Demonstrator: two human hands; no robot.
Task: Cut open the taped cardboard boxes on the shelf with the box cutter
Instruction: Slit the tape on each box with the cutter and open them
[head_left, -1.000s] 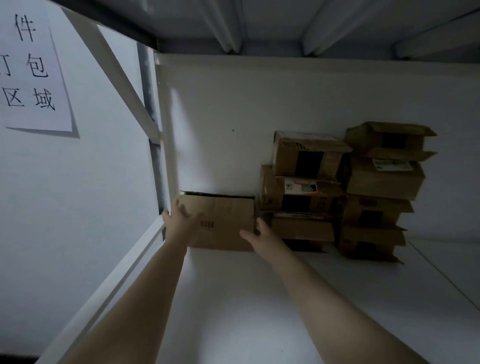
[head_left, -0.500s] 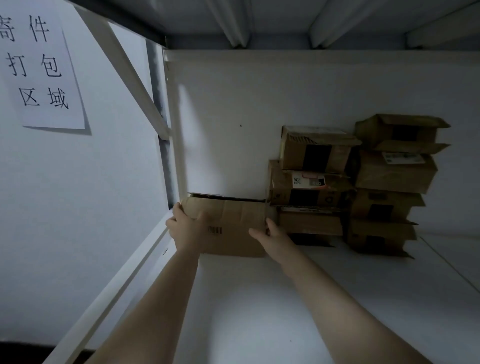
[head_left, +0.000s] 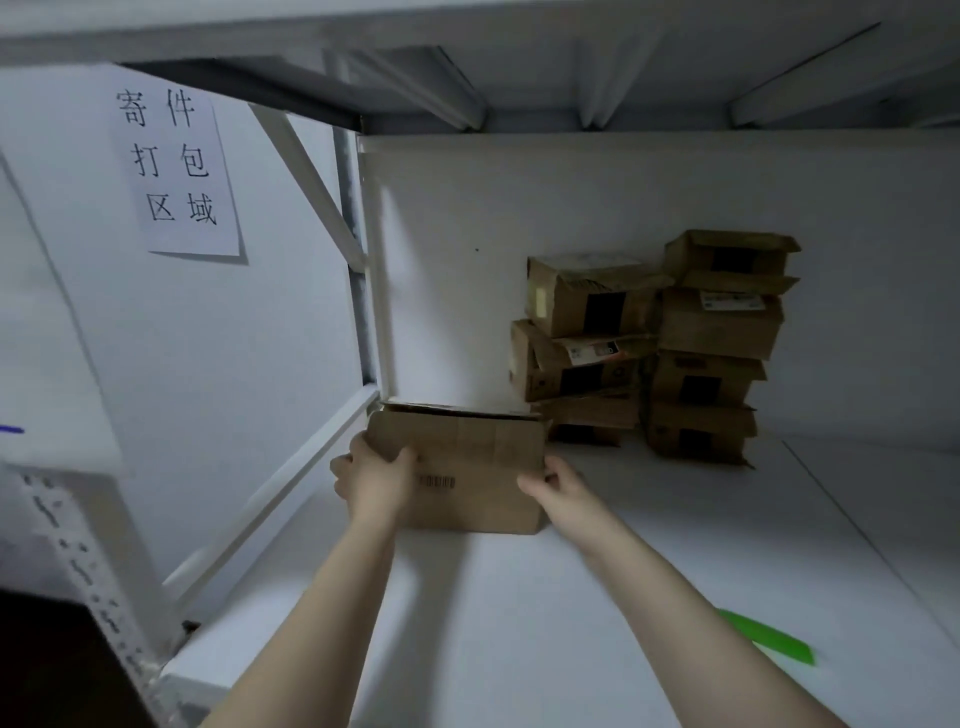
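A brown cardboard box with a printed barcode stands on the white shelf near its left end. My left hand grips the box's left edge, thumb on the front face. My right hand grips its right edge. A green object, perhaps the box cutter, lies on the shelf to the right of my right forearm. A stack of several taped cardboard boxes stands against the back wall at the right.
A white diagonal brace and upright post frame the shelf's left end. A paper sign with printed characters hangs on the left wall. The upper shelf's underside runs overhead.
Both hands have closed on the box's sides and drawn it forward, away from the back wall. The view has pulled back and tilted, bringing the green object into sight.
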